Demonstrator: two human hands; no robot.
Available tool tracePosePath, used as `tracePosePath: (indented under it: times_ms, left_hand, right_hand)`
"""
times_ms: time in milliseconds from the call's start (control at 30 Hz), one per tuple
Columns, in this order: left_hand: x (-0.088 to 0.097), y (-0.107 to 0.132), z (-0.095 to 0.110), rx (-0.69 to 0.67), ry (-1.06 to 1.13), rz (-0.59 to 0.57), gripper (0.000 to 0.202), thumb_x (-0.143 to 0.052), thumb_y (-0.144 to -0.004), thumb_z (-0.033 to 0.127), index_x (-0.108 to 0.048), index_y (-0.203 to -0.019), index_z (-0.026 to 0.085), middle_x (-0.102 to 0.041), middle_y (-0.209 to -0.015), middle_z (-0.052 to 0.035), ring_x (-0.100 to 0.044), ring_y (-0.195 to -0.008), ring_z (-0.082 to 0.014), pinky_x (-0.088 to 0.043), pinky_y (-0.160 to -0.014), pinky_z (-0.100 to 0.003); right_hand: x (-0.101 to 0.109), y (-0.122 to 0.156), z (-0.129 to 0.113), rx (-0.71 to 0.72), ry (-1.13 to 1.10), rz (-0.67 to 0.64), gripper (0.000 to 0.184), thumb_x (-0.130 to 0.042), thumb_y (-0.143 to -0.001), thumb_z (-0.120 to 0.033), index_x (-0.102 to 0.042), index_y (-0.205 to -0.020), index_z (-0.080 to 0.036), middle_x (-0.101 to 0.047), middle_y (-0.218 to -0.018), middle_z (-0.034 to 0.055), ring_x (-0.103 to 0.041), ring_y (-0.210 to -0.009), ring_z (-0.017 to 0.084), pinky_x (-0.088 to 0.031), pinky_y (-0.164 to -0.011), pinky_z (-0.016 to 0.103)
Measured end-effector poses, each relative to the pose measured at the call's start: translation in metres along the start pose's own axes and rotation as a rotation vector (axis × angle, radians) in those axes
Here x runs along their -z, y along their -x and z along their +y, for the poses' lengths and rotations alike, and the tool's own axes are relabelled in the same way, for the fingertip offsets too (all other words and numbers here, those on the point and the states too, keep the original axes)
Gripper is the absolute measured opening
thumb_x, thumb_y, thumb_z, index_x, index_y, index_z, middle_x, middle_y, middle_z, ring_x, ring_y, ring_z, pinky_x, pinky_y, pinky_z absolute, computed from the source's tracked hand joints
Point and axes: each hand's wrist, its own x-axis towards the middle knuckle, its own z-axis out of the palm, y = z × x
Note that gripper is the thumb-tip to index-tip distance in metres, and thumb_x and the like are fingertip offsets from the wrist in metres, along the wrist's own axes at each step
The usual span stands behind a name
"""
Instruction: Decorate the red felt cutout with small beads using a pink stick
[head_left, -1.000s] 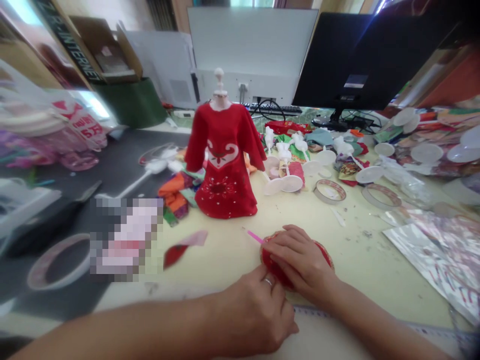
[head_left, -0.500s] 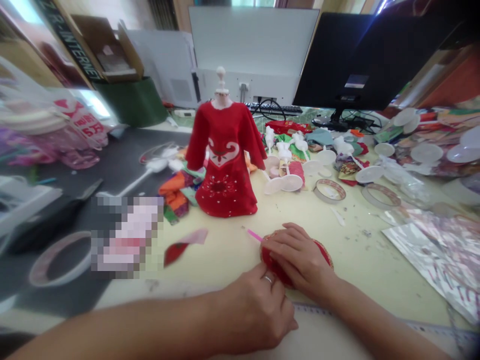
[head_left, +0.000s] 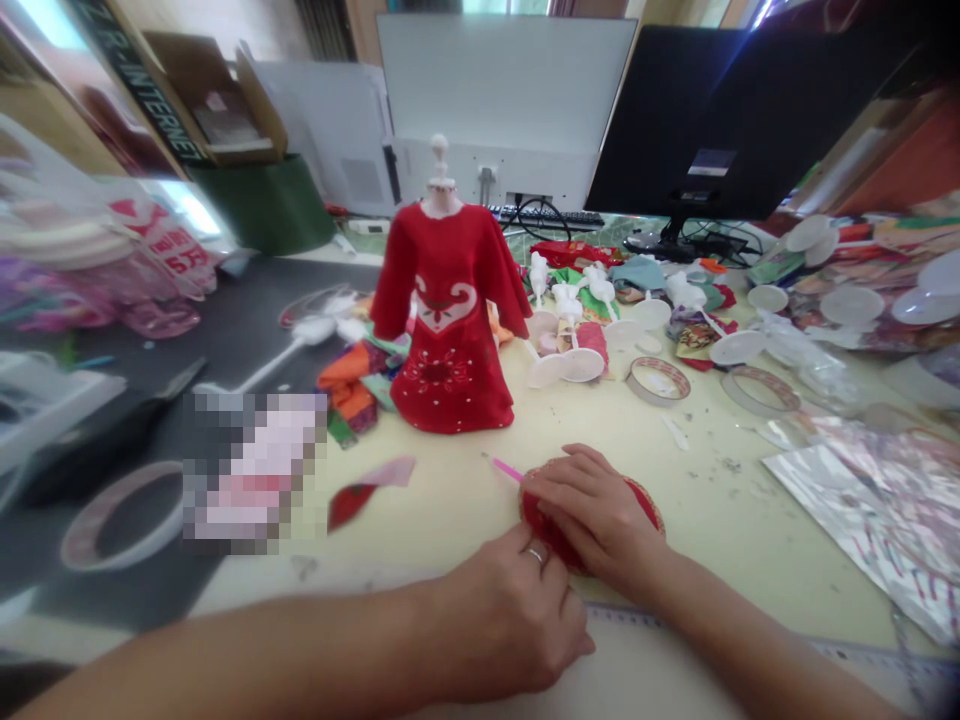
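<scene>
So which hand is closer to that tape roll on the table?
The right hand is nearer: it rests on the round red fabric piece, in front of the tape roll. The left hand sits farther off, at the fabric's near edge.

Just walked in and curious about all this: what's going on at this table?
A person is pressing their right hand flat on a round piece of red fabric, with a thin pink stick poking out at its left edge. Their ringed left hand is curled beside the lower edge of the fabric. Farther up the pale tabletop stands a red dress on a white dress form, among fabric scraps and white plastic parts.
</scene>
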Motion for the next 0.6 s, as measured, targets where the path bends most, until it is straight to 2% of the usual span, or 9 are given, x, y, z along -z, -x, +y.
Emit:
tracePosePath:
  times_ms: [367,600]
  left_hand:
    - [0.002,0.000,0.001,0.004,-0.005,-0.037,0.027,-0.042,-0.091,0.028,-0.053,-0.070,0.014,-0.059,-0.063,-0.0065,-0.055,-0.059,-0.0200,-0.048,-0.064,-0.039]
    - [0.003,0.001,0.005,0.055,-0.026,-0.034,0.024,-0.046,-0.090,0.029,-0.058,-0.082,0.009,-0.065,-0.077,-0.0130,-0.062,-0.076,-0.0258,-0.049,-0.068,-0.040]
  right_hand:
    - [0.013,0.006,0.000,-0.028,0.012,0.037,0.031,-0.044,-0.084,-0.008,-0.058,-0.109,-0.020,-0.068,-0.097,0.0050,-0.062,-0.091,0.017,-0.040,-0.095,0.045]
    - [0.038,0.027,-0.002,-0.069,0.044,0.113,0.032,-0.050,-0.079,-0.005,-0.059,-0.108,-0.017,-0.067,-0.091,0.0055,-0.061,-0.085,0.017,-0.041,-0.095,0.045]
